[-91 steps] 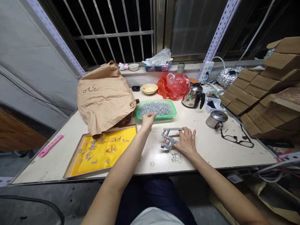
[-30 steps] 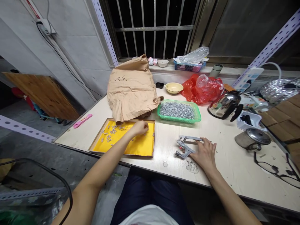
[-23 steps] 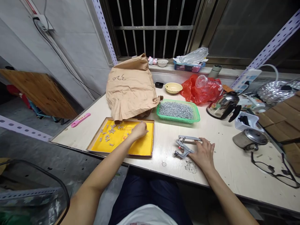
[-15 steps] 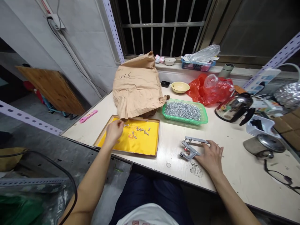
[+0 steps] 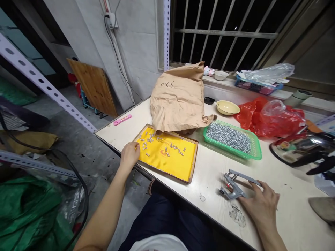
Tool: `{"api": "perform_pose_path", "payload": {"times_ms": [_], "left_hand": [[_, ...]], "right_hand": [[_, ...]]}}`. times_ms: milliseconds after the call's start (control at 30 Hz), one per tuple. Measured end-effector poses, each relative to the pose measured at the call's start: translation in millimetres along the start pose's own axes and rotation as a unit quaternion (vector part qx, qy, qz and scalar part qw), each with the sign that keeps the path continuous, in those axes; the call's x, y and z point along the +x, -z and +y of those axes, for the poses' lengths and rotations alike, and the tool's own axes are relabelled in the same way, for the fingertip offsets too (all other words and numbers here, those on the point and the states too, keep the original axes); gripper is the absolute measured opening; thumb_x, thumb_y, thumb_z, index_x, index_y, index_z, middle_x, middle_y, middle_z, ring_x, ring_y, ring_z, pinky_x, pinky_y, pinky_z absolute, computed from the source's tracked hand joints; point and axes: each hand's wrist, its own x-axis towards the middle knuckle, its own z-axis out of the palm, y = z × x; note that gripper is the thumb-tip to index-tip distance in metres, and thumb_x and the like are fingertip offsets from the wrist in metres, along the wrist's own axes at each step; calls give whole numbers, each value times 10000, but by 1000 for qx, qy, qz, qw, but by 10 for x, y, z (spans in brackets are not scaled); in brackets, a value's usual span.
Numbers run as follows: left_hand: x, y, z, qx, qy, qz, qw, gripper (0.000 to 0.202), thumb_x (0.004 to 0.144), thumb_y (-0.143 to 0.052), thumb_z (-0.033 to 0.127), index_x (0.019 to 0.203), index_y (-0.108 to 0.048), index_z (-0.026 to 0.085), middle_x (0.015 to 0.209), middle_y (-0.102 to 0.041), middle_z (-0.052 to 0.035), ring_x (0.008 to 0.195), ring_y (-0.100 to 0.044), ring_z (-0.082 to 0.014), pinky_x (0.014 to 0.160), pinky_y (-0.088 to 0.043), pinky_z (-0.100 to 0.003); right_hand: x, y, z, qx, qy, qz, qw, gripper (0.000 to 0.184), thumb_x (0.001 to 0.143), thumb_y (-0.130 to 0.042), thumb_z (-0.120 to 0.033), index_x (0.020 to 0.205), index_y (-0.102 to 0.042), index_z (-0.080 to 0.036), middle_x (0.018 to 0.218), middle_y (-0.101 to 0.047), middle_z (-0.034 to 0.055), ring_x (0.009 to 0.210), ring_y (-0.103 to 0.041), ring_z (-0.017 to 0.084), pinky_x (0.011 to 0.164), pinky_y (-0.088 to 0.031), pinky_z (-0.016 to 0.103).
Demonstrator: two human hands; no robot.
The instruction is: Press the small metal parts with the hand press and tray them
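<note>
My left hand [image 5: 129, 155] grips the near left corner of a shallow tray with a yellow lining [image 5: 171, 162], fingers curled over its rim. Several small silver metal pieces [image 5: 150, 139] lie scattered on the lining. My right hand [image 5: 261, 206] rests flat on the table, fingers spread, touching the handle of a grey metal hand press tool [image 5: 234, 184]. A green basket [image 5: 258, 153] full of small silver pieces stands behind the tool.
A crumpled brown paper bag [image 5: 179, 97] sits behind the yellow tray. Further back are a yellow bowl [image 5: 227, 107], a red plastic bag [image 5: 272, 118] and a steel kettle [image 5: 300, 150]. A pink cutter [image 5: 122, 120] lies near the table's left edge [image 5: 110, 139].
My left hand went from the green basket to the yellow tray, then slid left to its near left corner. The view swung left. My right hand stayed by the press tool.
</note>
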Motion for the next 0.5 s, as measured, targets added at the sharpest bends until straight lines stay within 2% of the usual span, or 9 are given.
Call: {"api": "perform_pose_path", "payload": {"times_ms": [67, 167, 300, 367, 500], "left_hand": [[19, -54, 43, 45, -25, -13, 999, 352, 804, -380, 256, 965, -647, 92, 968, -636, -153, 917, -579, -267, 826, -424, -347], [4, -121, 169, 79, -43, -55, 994, 323, 804, -383, 239, 860, -670, 103, 904, -639, -159, 893, -583, -276, 800, -431, -353], [-54, -178, 307, 13, -70, -103, 992, 296, 812, -397, 247, 848, -674, 149, 881, -658, -116, 860, -600, -241, 748, -445, -315], [-42, -175, 297, -25, -56, -87, 994, 295, 817, -406, 261, 908, -665, 153, 921, -660, -109, 881, -600, -233, 761, -445, -311], [94, -78, 270, -54, 9, 30, 998, 316, 832, -403, 285, 984, -636, 134, 966, -651, -121, 906, -596, -240, 805, -442, -336]], "right_hand": [[-11, -5, 12, 4, 12, -6, 1000, 521, 674, -519, -540, 995, -567, -132, 1144, -478, 212, 1042, -463, 371, 887, -308, 547], [-21, -6, 16, 16, 13, 0, 1000, 490, 676, -522, -508, 1031, -538, -170, 1159, -472, 200, 1051, -470, 383, 881, -319, 553], [-18, -14, 25, 15, 17, -3, 1000, 484, 673, -538, -489, 1051, -508, -189, 1168, -463, 188, 1067, -467, 388, 895, -328, 534], [-16, -21, 40, 6, 27, -3, 1000, 479, 671, -541, -487, 1035, -513, -178, 1156, -468, 186, 1055, -476, 382, 891, -338, 517], [-14, -29, 64, 3, 34, 7, 999, 485, 660, -550, -503, 1006, -532, -165, 1138, -476, 178, 1035, -486, 367, 888, -341, 498]]}}
